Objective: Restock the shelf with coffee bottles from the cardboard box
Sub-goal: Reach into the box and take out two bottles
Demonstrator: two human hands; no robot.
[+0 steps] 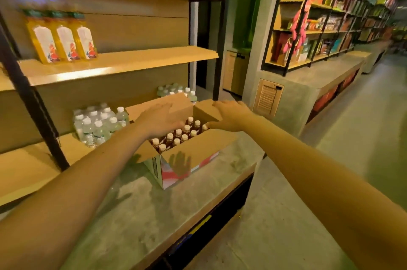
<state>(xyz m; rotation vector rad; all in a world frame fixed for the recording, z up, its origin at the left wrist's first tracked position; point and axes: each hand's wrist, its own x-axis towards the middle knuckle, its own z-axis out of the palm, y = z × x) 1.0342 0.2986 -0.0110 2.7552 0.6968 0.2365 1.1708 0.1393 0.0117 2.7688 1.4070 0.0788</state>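
An open brown cardboard box [187, 155] with a red-and-white printed side stands on a grey concrete ledge [141, 208] just in front of a wooden shelving unit with black metal uprights. Its flaps are folded outward. Inside it stand rows of dark brown coffee bottles with cream-coloured caps [179, 135], upright and packed close together.

Both bare arms reach forward over the box. The left hand [161, 121] hovers with its fingers spread and apart, palm down, above the far left part of the box, in front of the raised far flap; it grips nothing. The right hand [231, 116] is likewise flat and open, fingers extended, over the right far flap, with its thumb near the caps at the right end of the rows; whether it touches the cardboard I cannot tell.

On the lowest wooden shelf [33, 170], left of the box, sits a shrink-wrapped pack of clear water bottles with white caps [99, 124], and a second such pack [178, 91] shows behind the far flap. On the middle wooden shelf [123, 63], at the left, stand three yellow bottles with white labels and dark green caps [63, 38]. To the right, across a concrete aisle, a long row of shelves with colourful goods [326, 27] runs into the distance, blurred.
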